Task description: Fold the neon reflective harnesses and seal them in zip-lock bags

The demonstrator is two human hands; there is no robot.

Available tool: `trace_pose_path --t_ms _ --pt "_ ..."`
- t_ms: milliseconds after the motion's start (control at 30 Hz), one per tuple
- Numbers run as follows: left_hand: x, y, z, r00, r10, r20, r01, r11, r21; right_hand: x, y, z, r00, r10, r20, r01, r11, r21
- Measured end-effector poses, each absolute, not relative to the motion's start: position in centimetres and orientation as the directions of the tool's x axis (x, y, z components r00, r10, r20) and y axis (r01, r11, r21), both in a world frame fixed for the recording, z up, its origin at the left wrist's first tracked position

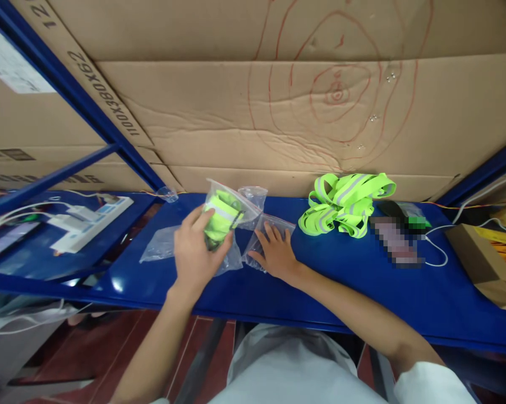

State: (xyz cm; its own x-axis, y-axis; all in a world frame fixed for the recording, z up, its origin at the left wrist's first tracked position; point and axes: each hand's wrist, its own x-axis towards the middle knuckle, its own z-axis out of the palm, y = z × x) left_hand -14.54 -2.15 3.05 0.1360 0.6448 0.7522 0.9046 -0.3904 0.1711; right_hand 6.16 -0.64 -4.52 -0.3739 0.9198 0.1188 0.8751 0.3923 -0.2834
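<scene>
My left hand (196,249) is wrapped round a clear zip bag (223,216) with a folded neon-yellow reflective strap inside, held just above the blue shelf. Fingers spread, my right hand (278,249) lies flat on another clear zip bag (257,241) that rests on the shelf. More clear plastic bags (158,245) lie under and beside my left hand. To the right of my right hand sits a loose heap of neon-yellow reflective straps (341,202) with grey stripes.
A white power strip (93,224) with plugs and cables lies at the left, past a blue metal post (130,151). On the right are a blurred-out phone (398,240) on a white cable and a cardboard box (480,264) holding orange items. Cardboard (219,112) walls the back.
</scene>
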Motion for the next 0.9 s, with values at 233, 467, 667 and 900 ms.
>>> trace_pose_path --t_ms 233,467,667,900 --pt "-13.9 0.7 -3.2 0.175 0.868 0.465 0.716 -0.437 0.545 10.3 -1.8 -4.7 -0.511 0.840 0.181 0.793 0.543 -0.276" --pt "-14.1 -0.1 -2.7 -0.036 0.796 0.605 0.629 -0.452 0.632 11.4 0.4 -3.7 -0.329 0.849 0.414 0.805 0.481 -0.347" --pt "-18.5 -3.1 4.7 -0.060 0.405 0.913 0.817 -0.505 0.278 6.7 7.0 -0.2 -0.402 0.682 0.611 0.714 0.651 -0.257" --pt "-25.1 1.3 1.2 -0.091 0.830 0.550 0.951 -0.091 0.296 2.1 13.5 -3.0 -0.559 0.807 0.191 0.748 0.591 -0.303"
